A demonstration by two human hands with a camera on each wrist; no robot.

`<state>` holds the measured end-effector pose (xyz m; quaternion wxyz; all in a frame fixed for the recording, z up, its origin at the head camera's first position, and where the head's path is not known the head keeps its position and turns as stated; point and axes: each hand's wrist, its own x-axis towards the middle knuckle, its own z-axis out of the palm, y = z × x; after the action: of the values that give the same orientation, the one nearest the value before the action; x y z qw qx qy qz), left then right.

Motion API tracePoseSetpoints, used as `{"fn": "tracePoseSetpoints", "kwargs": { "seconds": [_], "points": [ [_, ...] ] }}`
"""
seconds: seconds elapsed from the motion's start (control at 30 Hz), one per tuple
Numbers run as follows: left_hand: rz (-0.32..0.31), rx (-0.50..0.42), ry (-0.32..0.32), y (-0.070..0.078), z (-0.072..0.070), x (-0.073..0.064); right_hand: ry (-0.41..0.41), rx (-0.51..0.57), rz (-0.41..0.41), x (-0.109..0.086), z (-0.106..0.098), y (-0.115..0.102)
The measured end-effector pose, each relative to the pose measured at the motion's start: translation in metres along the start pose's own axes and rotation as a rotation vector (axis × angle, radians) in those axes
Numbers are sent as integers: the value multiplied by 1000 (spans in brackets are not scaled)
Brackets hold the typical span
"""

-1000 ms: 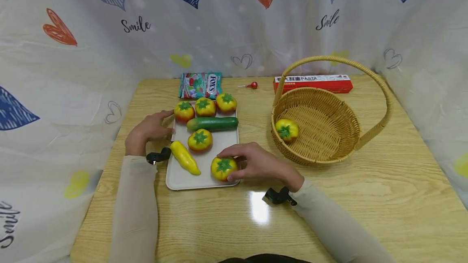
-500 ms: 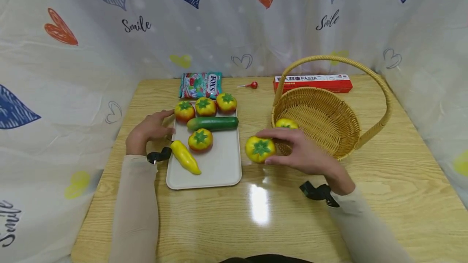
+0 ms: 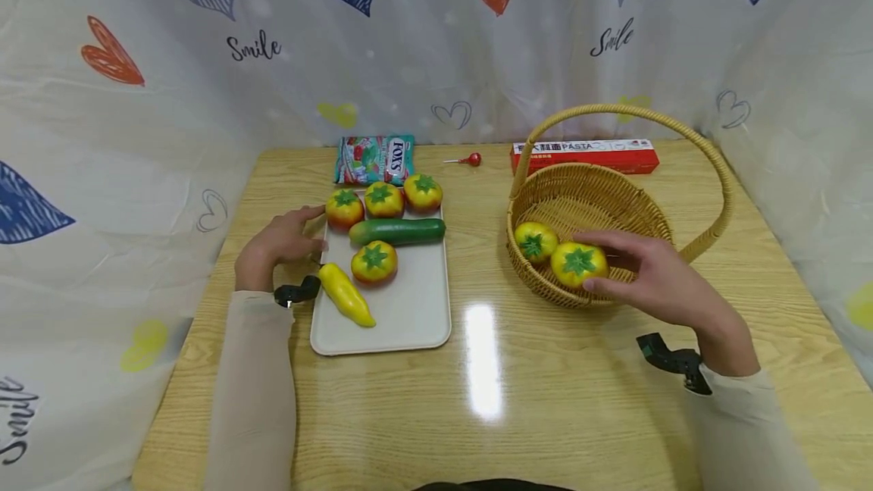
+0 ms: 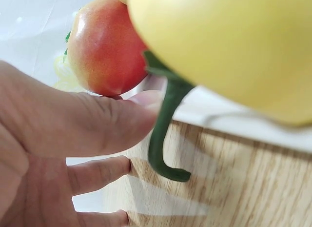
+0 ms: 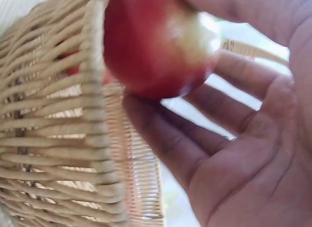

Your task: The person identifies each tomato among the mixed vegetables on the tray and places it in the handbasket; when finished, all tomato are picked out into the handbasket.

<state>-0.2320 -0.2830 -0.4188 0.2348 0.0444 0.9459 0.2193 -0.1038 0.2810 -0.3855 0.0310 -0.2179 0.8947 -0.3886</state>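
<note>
My right hand grips a yellow-red tomato with a green leafy top, over the near rim of the wicker basket. In the right wrist view, fingers and thumb curve round its red side, close to the woven wall. Another such tomato lies inside at the basket's left. My left hand rests at the white tray's left edge, fingers extended, its index fingertip at the corner tomato. Its thumb is beside the stem of a yellow pepper. A green cucumber lies across the tray.
Two more tomatoes sit along the tray's back edge and one tomato near its middle. Behind stand a candy bag, a red lollipop and a pasta box. The basket's tall handle arches over it.
My right hand has lifted the tomato from the tray's front right corner and carried it right to the basket. The left hand has stayed in place.
</note>
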Motion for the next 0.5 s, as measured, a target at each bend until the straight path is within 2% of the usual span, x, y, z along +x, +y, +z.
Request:
{"fn": "tracePoseSetpoints", "kwargs": {
  "seconds": [0.17,0.27,0.5],
  "points": [
    [17,6,1,1,0,0,-84,-111,77,4,5,9],
    [34,16,2,-1,0,1,-131,-141,111,10,9,11],
    [27,19,6,-1,0,0,-117,-126,92,26,21,17]
  ]
}}
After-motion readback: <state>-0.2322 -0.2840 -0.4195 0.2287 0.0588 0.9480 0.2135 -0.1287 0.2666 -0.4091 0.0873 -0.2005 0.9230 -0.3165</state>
